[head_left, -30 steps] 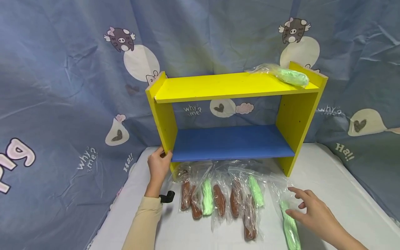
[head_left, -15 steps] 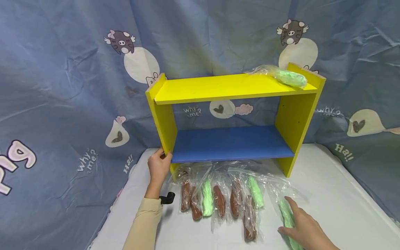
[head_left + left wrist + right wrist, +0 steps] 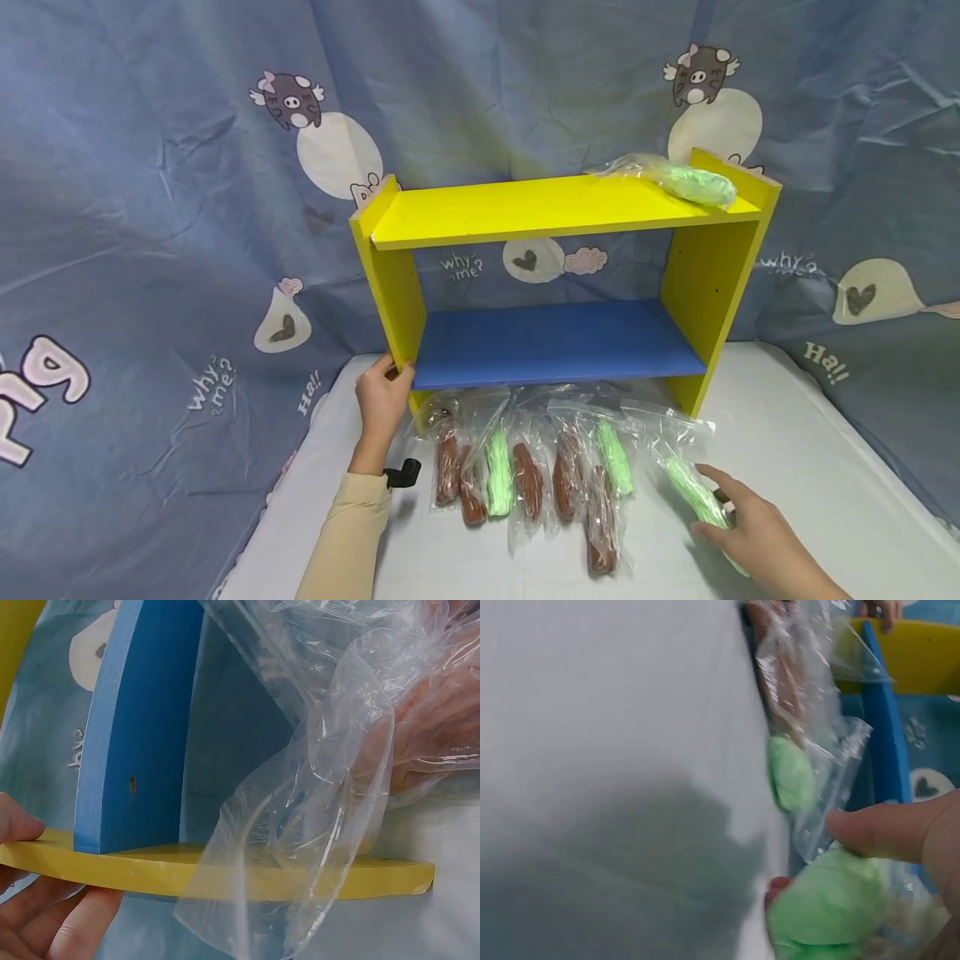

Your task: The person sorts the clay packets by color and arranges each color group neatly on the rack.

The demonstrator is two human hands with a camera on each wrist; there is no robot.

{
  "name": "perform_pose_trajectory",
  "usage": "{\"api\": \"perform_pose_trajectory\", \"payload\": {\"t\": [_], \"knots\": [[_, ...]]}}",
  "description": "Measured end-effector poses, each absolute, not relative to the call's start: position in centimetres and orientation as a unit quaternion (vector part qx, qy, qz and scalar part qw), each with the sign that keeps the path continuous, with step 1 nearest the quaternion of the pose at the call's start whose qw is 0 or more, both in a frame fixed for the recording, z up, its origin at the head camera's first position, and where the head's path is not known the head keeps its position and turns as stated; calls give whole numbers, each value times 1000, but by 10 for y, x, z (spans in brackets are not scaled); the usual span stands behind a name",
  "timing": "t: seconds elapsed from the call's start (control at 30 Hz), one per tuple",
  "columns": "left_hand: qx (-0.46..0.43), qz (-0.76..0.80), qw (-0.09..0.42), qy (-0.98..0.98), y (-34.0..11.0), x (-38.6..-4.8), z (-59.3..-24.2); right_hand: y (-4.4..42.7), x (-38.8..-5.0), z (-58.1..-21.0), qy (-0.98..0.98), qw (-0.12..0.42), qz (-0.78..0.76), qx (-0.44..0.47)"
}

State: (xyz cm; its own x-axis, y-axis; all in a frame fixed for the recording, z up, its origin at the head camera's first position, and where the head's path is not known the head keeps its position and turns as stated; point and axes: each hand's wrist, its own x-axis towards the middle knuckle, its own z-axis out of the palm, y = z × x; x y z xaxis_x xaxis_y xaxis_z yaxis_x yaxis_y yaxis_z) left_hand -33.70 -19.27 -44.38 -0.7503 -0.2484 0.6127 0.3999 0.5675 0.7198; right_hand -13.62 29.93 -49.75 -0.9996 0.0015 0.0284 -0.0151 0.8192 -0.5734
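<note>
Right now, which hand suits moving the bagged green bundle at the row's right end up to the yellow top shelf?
Right, I'd say: the right hand holds that green bundle, while the left hand is well away from it, gripping the yellow left side panel.

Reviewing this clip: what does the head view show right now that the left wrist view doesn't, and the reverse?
Only the head view: the right hand holding a bagged green bundle, and another green bundle lying on the yellow top shelf.

Only the left wrist view: the underside of the blue shelf, with a small dark mark.

Both: the left hand gripping the yellow side panel, and brown material in clear plastic.
</note>
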Motion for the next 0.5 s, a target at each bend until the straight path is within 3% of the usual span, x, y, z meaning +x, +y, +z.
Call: {"api": "perform_pose_trajectory", "payload": {"t": [0.5], "knots": [[-48,-462,350,-814,-193,-338,-445,318,-128,-427,-924,180,337,22]]}}
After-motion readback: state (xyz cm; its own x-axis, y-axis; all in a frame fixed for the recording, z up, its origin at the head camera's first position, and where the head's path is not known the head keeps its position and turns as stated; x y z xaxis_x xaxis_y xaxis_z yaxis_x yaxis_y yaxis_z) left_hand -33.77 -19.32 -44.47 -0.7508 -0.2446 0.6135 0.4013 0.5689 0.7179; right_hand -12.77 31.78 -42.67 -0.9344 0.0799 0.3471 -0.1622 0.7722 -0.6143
